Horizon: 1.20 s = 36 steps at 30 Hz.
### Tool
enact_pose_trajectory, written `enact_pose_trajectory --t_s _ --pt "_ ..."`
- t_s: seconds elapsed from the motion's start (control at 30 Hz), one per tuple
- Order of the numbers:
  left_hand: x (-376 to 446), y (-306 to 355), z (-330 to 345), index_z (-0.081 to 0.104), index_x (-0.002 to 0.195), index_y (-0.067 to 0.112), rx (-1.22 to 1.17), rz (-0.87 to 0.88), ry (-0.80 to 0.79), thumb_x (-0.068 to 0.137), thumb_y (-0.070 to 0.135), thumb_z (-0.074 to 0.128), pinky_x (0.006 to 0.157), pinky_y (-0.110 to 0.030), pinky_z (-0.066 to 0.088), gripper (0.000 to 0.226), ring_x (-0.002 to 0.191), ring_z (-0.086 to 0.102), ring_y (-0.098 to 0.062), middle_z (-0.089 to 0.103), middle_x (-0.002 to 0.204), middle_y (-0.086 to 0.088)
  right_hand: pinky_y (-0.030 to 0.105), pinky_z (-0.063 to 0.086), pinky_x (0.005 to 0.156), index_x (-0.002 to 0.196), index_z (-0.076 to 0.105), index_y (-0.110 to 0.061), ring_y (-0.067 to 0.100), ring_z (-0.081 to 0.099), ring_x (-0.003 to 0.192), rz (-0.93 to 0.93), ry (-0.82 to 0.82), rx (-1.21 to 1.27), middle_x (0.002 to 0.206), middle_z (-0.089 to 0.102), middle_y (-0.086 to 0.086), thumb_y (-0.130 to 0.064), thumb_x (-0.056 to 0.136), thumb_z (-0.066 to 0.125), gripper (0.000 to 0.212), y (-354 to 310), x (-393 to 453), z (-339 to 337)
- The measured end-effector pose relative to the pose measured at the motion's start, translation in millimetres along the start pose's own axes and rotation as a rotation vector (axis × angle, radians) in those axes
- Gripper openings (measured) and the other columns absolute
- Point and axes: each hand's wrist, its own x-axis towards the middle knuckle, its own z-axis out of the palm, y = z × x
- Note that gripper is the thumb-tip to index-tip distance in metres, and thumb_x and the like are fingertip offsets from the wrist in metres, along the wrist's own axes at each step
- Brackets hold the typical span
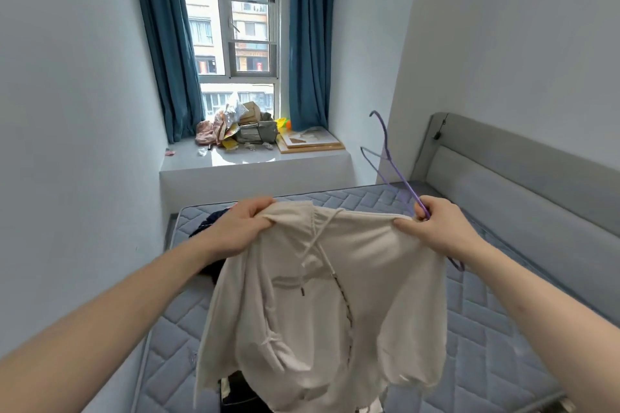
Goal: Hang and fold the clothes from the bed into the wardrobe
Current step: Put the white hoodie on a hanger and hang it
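Hoodie (335,295), cream, drawstrings loose at the neck: held up by its shoulders over the bed (486,329), body hanging down toward 6 o'clock, clear of the mattress as far as can be seen. Left hand (241,228), at 10 o'clock of the garment: fingers curled, gripping the left shoulder fabric. Right hand (439,228), at 2 o'clock: thumb and fingers pinching the right shoulder fabric, the same fist also holding a hanger (389,161). Hands well apart, the hoodie stretched between them. Hanger: purple wire, hook pointing up toward 12 o'clock, one end showing below the wrist. Dark clothes (209,221): on the bed behind the left hand; a further dark item (235,392) at 6 o'clock, partly hidden by the hem. Bed: grey-blue quilted mattress, grey padded headboard (520,184) at 3 o'clock. Window (235,27) at 12 o'clock, blue curtains (161,43) either side. Sill (255,161) below it: clutter of bags and boxes (241,127), a flat board (310,141) beside them.
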Motion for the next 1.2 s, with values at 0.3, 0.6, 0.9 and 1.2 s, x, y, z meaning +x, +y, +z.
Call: enact_pose_trajectory --t_s 0.3,0.6,0.9,1.2 --pt "7 53 -31 0.073 0.099 0.012 -0.121 -0.016 0.184 0.103 0.010 0.045 0.085 -0.027 0.049 0.028 0.090 0.064 -0.008 0.073 0.100 -0.003 0.028 0.031 0.059 0.074 0.041 -0.023 0.011 0.038 0.064 0.068 -0.568 0.058 0.068 0.041 -0.010 -0.037 0.066 0.089 0.050 36 -13 24" --pt "-19 21 -44 0.058 0.083 0.014 0.509 -0.203 -0.314 0.083 -0.003 0.043 0.061 -0.016 0.040 0.023 0.070 0.052 -0.001 0.056 0.073 0.017 0.032 0.027 0.056 0.070 0.032 -0.021 0.016 0.032 0.061 0.058 -0.249 -0.056 0.064 0.037 -0.003 -0.021 0.082 0.070 0.040 16 7 40" --pt "-35 7 -16 0.060 0.082 0.021 0.366 -0.247 -0.214 0.082 0.040 0.072 0.065 -0.020 0.045 0.022 0.069 0.056 -0.003 0.062 0.081 0.010 0.035 0.034 0.058 0.074 0.035 -0.018 0.023 0.038 0.065 -0.016 -0.044 0.013 0.069 0.043 0.004 0.000 0.074 0.053 0.026 -52 54 38" --pt "-31 16 -17 0.077 0.110 0.007 -0.195 -0.387 -0.386 0.099 0.038 0.067 0.077 -0.029 0.054 0.034 0.091 0.068 -0.022 0.076 0.106 -0.013 0.029 0.052 0.073 0.073 0.040 -0.020 0.017 0.065 0.082 0.008 -0.208 0.147 0.084 0.070 -0.002 0.000 0.080 0.046 0.022 -73 74 71"
